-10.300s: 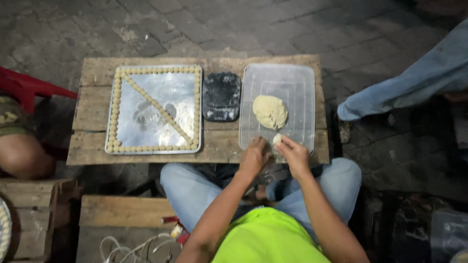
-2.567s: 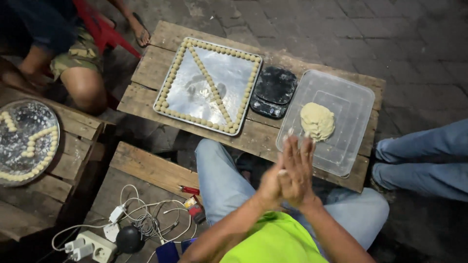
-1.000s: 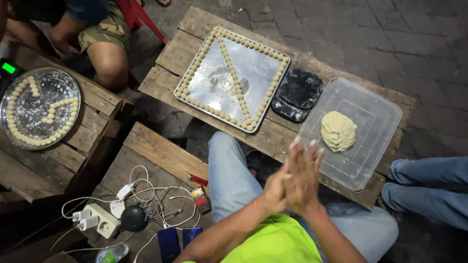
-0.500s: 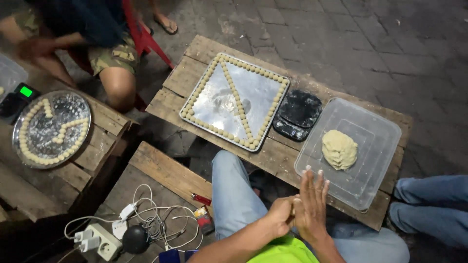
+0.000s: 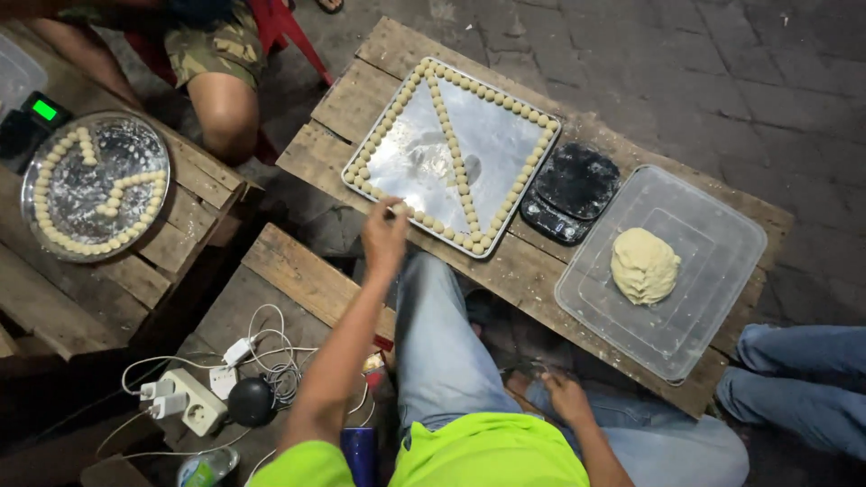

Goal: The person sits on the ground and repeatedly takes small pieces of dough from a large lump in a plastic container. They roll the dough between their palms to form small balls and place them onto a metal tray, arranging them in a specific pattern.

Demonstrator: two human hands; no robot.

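Your left hand [image 5: 385,236] reached out to the near edge of the square metal tray [image 5: 410,153], its fingertips pinched on a small pale dough ball [image 5: 398,209] right at the row along that edge. The ball was round, cream-coloured and matt, the same size as the others lining the tray's rim and diagonal. Your right hand [image 5: 568,399] rested low on your lap, fingers loosely curled, holding nothing that I could make out. Beyond your right hand on the wooden bench [image 5: 532,271] stood a clear plastic tub [image 5: 713,225] with a lump of dough [image 5: 644,265] in it. Between the tub and the tray sat a black scale [image 5: 571,193]. Well off to the far side of your left hand lay a round tray [image 5: 63,194] with more balls.
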